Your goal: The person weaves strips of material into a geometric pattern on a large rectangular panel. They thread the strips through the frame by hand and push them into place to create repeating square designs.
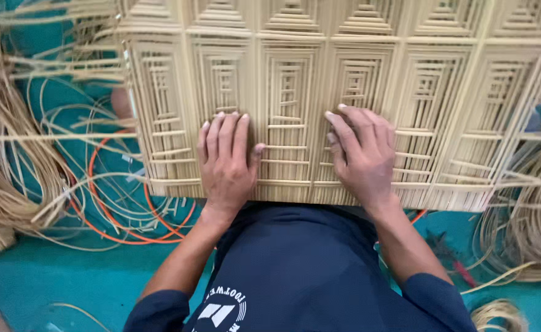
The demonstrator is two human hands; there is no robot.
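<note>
Both hands lie flat, fingers spread, gripping nothing: left hand [226,161] and right hand [361,155] press the pale woven rattan panel [319,80] on the lap. Most squares look woven; loose rattan strands [12,166] remain on the teal floor [49,276].

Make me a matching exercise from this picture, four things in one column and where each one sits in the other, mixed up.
Things:
1. left hand
2. right hand
3. orange cord
4. loose cane strands

Places:
A. looped on the teal floor, by the panel's left corner
B. flat on the woven panel, right of centre
C. heaped at the far left edge
D. flat on the woven panel, left of centre

Pairs: 1-D, 2-B, 3-A, 4-C
</note>
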